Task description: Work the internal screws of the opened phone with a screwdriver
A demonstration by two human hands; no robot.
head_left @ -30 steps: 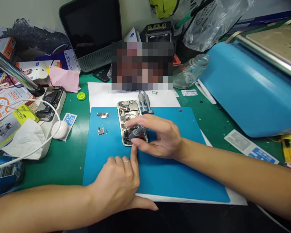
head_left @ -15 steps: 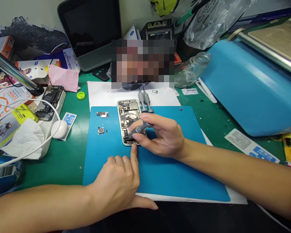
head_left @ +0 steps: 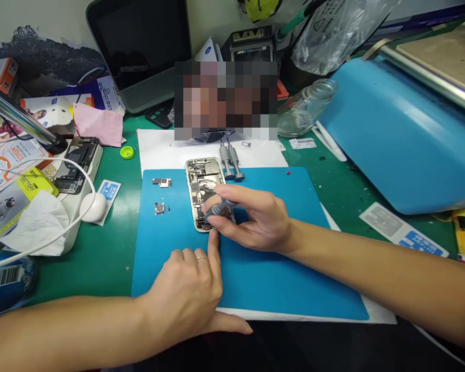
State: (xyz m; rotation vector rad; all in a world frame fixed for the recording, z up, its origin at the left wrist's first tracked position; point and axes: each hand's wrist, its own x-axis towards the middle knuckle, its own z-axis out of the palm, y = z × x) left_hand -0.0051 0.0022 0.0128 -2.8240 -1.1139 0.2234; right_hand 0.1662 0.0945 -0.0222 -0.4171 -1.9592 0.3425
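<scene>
An opened smartphone (head_left: 201,188) with its inner parts bare lies on the blue mat (head_left: 279,274). My right hand (head_left: 258,217) grips a grey screwdriver (head_left: 225,206), tilted, its lower end over the phone's bottom part; the tip is hidden by the fingers. My left hand (head_left: 189,284) holds nothing. Its index finger reaches to the phone's bottom edge and appears to touch it, the thumb is stretched out to the right, and the other fingers are curled. Left of the phone lie a small metal-and-black part (head_left: 161,182) and another small part (head_left: 159,208) with tiny pieces beside it.
Two more grey screwdrivers (head_left: 230,160) lie beyond the phone, partly on white paper (head_left: 158,147). At left are another opened phone (head_left: 76,165), a white cable (head_left: 73,230) and boxes. A glass jar (head_left: 308,106) lies behind, with a large blue sheet (head_left: 395,134) at right.
The screwdriver's top has dipped slightly left, and the right-hand fingers have shifted a little with it. My left hand stays at the phone's lower edge. The whole view has shifted slightly.
</scene>
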